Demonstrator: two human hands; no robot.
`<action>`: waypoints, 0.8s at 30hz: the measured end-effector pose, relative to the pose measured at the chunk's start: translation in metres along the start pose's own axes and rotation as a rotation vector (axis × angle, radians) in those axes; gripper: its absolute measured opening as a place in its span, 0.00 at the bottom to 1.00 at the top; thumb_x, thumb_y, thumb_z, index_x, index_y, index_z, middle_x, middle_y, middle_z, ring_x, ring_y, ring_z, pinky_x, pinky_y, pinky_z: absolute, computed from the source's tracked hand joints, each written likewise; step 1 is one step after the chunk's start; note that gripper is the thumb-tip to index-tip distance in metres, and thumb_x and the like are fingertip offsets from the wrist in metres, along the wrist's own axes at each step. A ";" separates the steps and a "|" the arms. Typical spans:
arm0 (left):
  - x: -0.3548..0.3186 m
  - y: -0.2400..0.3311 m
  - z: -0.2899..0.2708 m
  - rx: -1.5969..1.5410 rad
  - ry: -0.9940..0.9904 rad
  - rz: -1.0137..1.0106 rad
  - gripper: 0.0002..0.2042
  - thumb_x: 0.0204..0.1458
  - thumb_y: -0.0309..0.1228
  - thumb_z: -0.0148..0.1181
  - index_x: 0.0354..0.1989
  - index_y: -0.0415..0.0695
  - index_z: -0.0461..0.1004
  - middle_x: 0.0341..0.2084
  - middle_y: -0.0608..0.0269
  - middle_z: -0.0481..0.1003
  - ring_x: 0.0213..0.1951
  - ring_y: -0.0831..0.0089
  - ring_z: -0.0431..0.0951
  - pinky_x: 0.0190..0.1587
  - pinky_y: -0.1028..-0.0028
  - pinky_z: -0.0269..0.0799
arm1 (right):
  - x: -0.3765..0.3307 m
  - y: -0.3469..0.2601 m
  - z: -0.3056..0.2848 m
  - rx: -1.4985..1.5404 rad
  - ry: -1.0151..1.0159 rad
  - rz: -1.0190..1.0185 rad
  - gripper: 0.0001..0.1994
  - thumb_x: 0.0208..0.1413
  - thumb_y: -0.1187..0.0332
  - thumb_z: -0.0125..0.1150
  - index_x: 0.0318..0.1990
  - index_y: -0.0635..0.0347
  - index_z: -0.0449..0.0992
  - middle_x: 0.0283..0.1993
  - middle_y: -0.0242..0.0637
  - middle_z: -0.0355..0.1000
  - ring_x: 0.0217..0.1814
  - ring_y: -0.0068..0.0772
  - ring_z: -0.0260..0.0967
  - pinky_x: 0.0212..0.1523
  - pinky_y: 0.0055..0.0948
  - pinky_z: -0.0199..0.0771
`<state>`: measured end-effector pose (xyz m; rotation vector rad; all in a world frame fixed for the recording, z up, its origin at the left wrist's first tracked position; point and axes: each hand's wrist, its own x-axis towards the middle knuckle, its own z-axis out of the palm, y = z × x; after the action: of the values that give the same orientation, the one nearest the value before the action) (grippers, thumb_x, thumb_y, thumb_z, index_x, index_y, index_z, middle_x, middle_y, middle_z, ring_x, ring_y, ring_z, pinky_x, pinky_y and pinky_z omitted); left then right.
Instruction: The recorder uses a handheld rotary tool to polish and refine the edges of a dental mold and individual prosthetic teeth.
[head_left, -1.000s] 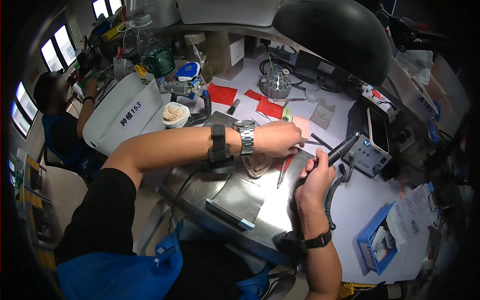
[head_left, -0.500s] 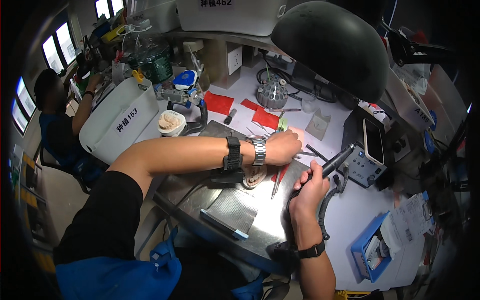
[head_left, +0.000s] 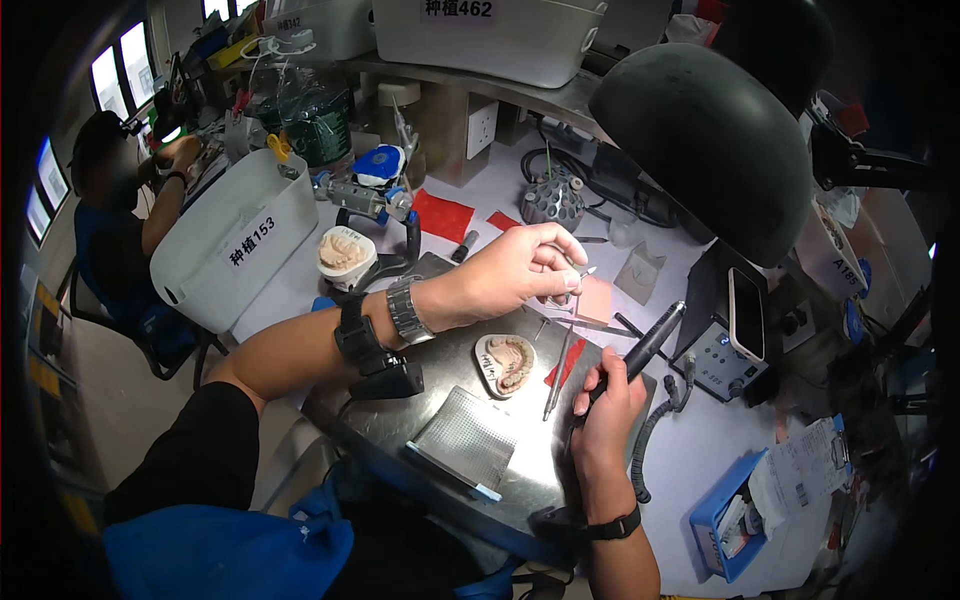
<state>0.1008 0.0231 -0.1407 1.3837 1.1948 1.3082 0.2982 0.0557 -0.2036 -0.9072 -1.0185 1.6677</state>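
Observation:
My left hand point(head_left: 525, 270) is raised over the middle of the bench, its fingers pinching a small bur with a pale pointed tip point(head_left: 589, 271); the rest of it is hidden by the fingers. In my right hand point(head_left: 610, 405) is a black micromotor handpiece point(head_left: 655, 333), its nose tilted up and to the far right. Below the left wrist, a plaster dental model point(head_left: 507, 364) with an arch of teeth lies on the metal bench plate point(head_left: 450, 375). A slim metal instrument point(head_left: 556, 392) rests between the model and my right hand, by a red cloth scrap point(head_left: 568, 360).
A grey bur holder point(head_left: 553, 200) stands at the back, and a dark lamp shade point(head_left: 705, 140) hangs above. The control box point(head_left: 715, 335) carries a phone point(head_left: 745, 312). A second model point(head_left: 345, 252), a white bin point(head_left: 235, 245) and a co-worker point(head_left: 120, 220) are at left; a blue tray point(head_left: 720, 520) is near right.
My left hand has lifted from the tools near the bur holder and come back left, with the bur in its fingers. The dental model is now uncovered. My right hand has shifted slightly with the handpiece.

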 end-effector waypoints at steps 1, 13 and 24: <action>-0.008 -0.002 -0.002 -0.083 0.057 0.006 0.11 0.56 0.25 0.57 0.47 0.38 0.69 0.35 0.63 0.75 0.35 0.81 0.74 0.39 0.80 0.70 | -0.002 0.001 0.001 -0.050 -0.064 -0.022 0.09 0.60 0.66 0.54 0.30 0.59 0.65 0.20 0.29 0.63 0.12 0.17 0.54 0.11 0.19 0.53; -0.052 -0.040 -0.031 -0.342 0.290 0.040 0.17 0.55 0.24 0.58 0.53 0.35 0.66 0.40 0.57 0.74 0.42 0.72 0.78 0.46 0.76 0.73 | -0.031 0.009 0.023 -0.707 -0.383 -0.327 0.25 0.57 0.70 0.60 0.61 0.71 0.62 0.36 0.35 0.72 0.30 0.20 0.67 0.35 0.21 0.69; -0.054 -0.042 -0.033 -0.503 0.310 0.116 0.13 0.55 0.25 0.58 0.47 0.35 0.67 0.37 0.58 0.73 0.41 0.72 0.78 0.43 0.76 0.76 | -0.041 0.013 0.033 -0.622 -0.483 -0.186 0.28 0.57 0.72 0.58 0.64 0.72 0.58 0.37 0.35 0.73 0.28 0.17 0.65 0.28 0.16 0.65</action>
<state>0.0647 -0.0236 -0.1880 0.9165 0.8960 1.8064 0.2749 0.0071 -0.1984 -0.7655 -1.9603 1.4562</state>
